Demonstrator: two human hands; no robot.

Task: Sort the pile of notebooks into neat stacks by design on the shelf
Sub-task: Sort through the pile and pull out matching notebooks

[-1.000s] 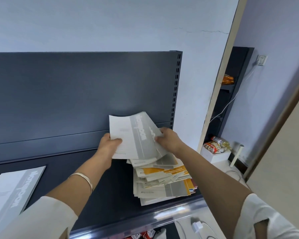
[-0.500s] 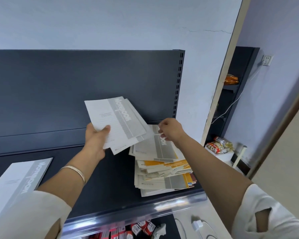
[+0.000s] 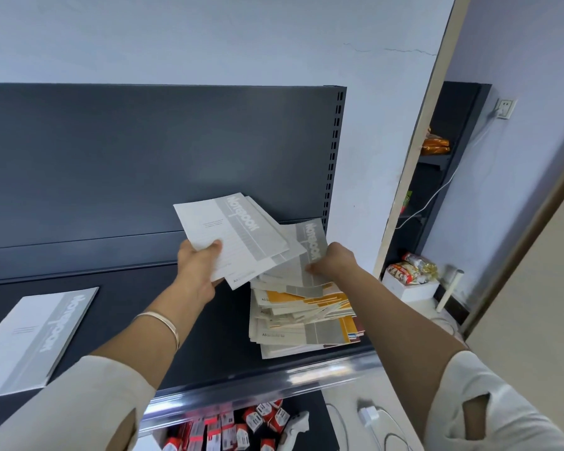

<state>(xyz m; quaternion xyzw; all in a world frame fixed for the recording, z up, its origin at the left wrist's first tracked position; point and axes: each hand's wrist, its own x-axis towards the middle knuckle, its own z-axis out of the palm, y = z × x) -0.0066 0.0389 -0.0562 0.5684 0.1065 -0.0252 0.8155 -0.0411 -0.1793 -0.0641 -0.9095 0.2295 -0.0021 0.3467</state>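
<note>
Lifting a third grey notebook off the pile.

Grips two fanned grey-and-white paper notebooks (image 3: 235,232) in the left hand (image 3: 197,271), thumb on top and fingers curled beneath, just above and left of the untidy pile of grey and orange notebooks (image 3: 303,317) at the right end of the dark metal shelf (image 3: 118,307). Pinches the third grey-banded notebook (image 3: 310,252) with the curled fingers of the right hand (image 3: 334,262), holding it tilted up off the pile's top. Half a second ago lay nearly flat on the pile; now raised, overlapping the fanned pair, itself brought nearer the pile. Bears "Notebook" in white along a grey band on each pale cover. Well left of the pile, flat on the shelf: one large grey notebook (image 3: 36,336) of the same design.
</note>
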